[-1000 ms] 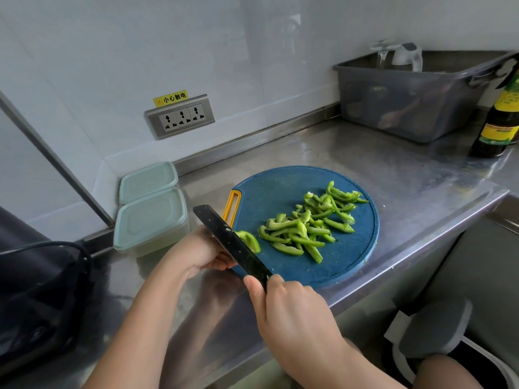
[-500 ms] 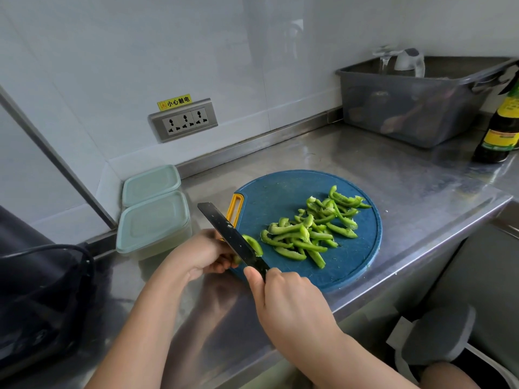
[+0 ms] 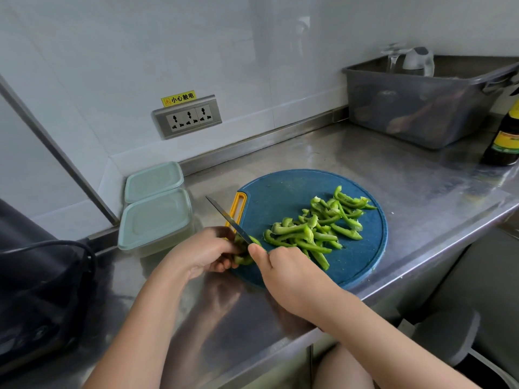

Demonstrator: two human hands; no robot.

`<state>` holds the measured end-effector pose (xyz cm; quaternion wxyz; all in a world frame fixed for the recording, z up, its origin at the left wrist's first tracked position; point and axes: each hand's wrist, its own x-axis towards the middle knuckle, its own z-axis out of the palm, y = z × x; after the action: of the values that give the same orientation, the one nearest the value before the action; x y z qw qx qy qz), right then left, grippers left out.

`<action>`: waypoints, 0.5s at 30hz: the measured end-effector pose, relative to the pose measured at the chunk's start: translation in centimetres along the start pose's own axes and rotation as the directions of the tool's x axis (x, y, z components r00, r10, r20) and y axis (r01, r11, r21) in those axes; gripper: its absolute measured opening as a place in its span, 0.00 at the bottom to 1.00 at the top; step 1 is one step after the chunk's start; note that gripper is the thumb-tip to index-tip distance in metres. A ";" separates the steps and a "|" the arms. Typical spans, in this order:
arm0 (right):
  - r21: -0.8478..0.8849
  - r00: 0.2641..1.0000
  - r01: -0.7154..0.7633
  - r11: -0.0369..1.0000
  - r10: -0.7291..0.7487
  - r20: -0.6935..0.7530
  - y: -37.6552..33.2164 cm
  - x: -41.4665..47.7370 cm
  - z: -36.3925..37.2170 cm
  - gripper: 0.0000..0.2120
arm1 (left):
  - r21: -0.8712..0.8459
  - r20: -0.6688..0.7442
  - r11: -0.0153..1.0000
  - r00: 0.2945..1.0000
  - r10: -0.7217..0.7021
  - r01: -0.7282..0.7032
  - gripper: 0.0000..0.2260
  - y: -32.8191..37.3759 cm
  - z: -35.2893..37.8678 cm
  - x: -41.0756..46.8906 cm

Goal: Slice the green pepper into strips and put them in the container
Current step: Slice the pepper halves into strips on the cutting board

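A round blue cutting board (image 3: 283,192) with a yellow handle lies on the steel counter. Several green pepper strips (image 3: 317,226) are heaped on its middle and right. At the board's near left edge my left hand (image 3: 202,252) pinches a small uncut pepper piece (image 3: 244,258). My right hand (image 3: 289,272) grips the handle of a black knife (image 3: 227,219), whose blade points away to the upper left and rests across that piece. Two lidded pale green containers (image 3: 156,217) stand left of the board by the wall.
A grey plastic tub (image 3: 421,108) with glassware sits at the back right, a dark sauce bottle (image 3: 505,136) beside it. A wall socket (image 3: 186,116) is behind the board. A black bag (image 3: 36,290) fills the left. The counter's front edge runs just below the board.
The knife blade has come down from a raised tilt onto the pepper piece. My left hand has closed in tighter on the piece. The view has shifted slightly.
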<state>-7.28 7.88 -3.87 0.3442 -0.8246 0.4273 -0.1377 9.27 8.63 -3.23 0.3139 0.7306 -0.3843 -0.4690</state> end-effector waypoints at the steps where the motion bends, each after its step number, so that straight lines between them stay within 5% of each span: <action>1: 0.016 1.000 -0.008 1.000 0.008 0.014 -0.1 0.1 -0.2 0.28 | 0.006 -0.003 1.000 1.000 -0.001 0.001 0.03 0.0 0.0 0.1; 10: 0.248 0.954 -0.226 0.942 0.163 0.252 -0.1 2.5 -1.6 0.27 | 0.024 0.000 1.000 1.000 0.001 -0.001 0.05 -0.4 -0.3 0.8; 15: 0.241 0.899 -0.373 0.896 0.285 0.332 -1.2 3.4 -2.0 0.27 | 0.089 0.039 0.994 0.997 0.068 -0.071 0.06 -0.5 -0.5 0.5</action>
<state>-5.53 4.71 -1.83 0.5416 -0.6889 0.4815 -0.0180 10.00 8.53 -3.72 0.2899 0.7217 -0.4358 -0.4530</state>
